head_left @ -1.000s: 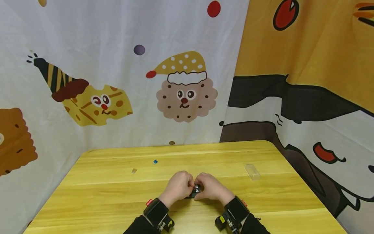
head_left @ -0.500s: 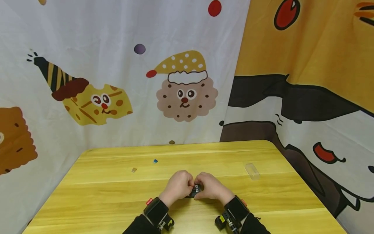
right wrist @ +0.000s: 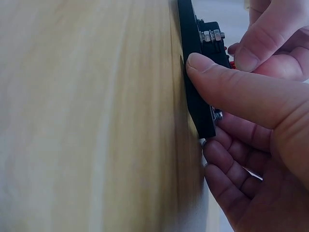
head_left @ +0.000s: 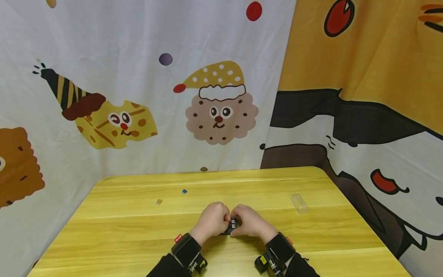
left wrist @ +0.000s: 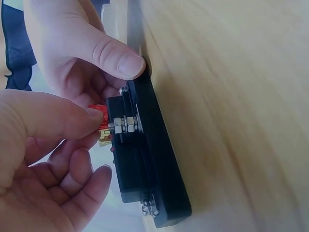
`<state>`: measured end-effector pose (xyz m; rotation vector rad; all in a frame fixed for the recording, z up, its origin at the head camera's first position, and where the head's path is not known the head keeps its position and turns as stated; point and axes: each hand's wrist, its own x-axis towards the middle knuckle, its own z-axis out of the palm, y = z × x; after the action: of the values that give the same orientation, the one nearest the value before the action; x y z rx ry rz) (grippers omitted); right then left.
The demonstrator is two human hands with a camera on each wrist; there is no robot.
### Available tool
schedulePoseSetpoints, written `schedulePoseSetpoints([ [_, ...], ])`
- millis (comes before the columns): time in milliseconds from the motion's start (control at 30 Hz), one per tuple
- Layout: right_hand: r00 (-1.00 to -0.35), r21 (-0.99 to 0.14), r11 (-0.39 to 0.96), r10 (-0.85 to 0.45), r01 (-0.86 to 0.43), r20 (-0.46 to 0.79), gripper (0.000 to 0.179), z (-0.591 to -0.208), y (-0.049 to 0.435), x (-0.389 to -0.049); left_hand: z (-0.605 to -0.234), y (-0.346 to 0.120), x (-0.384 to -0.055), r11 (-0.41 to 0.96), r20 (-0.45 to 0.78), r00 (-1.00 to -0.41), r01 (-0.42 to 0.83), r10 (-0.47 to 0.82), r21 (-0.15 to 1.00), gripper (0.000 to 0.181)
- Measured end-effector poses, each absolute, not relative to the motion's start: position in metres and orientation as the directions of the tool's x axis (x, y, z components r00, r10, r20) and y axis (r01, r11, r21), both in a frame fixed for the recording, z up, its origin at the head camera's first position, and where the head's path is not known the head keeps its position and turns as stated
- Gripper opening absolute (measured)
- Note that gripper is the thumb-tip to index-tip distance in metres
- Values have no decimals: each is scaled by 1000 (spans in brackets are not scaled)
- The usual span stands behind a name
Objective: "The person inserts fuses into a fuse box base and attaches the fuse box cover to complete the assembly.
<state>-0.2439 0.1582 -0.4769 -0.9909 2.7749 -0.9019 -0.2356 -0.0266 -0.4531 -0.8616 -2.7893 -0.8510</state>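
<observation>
A black fuse block [head_left: 233, 223] with metal terminal nuts lies on the table between my hands, partly covered by them. My left hand [head_left: 212, 219] pinches a red blade fuse [left wrist: 98, 114] at the top of the block, thumb against its side. Just beside it in the left wrist view shows a yellow blade fuse [left wrist: 105, 137]. Whether the red fuse is fully seated cannot be seen. My right hand [head_left: 252, 221] grips the end of the block; in the right wrist view its thumb presses on the black base [right wrist: 195, 104].
Farther back on the wooden table [head_left: 114, 231] lie a small blue piece [head_left: 184, 191] and a small tan piece [head_left: 159, 202], both too small to identify. A clear plastic cover [head_left: 299, 204] lies to the right. A printed cloth [head_left: 138, 30] hangs behind the table.
</observation>
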Motion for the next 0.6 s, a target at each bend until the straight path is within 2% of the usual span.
schedulePoseSetpoints([
  [233,-794,-541,627,-593,-560,134,40,-478,158,-244,-451,-26,-235,678,267,-814,578,515,455,38],
  [600,-800,-531,639,-585,-556,135,42,-479,157,-243,-453,-28,-235,688,246,-831,553,499,469,31],
])
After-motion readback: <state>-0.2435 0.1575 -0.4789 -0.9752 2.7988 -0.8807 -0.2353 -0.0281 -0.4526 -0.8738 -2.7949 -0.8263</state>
